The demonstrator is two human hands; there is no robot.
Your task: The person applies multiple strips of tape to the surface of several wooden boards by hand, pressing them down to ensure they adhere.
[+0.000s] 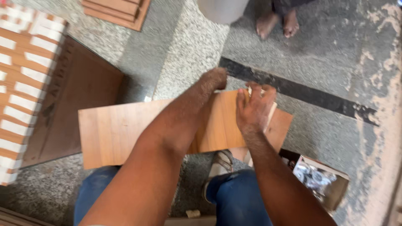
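Underneath both hands lies the board (113, 134); right hand (253, 111) spread flat, left hand (213, 78) seemingly fisted.

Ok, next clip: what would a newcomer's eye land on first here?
Two bare forearms reach down over a light wooden board at the centre; the left hand curls at its far edge and the right hand presses flat on the board's right end. Next come a co-worker's bare feet at the top and a dark brown panel on the left.

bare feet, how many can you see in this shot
2: both at the top edge, side by side on the grey floor, the left foot and the right foot of another person; more may lie outside the frame.
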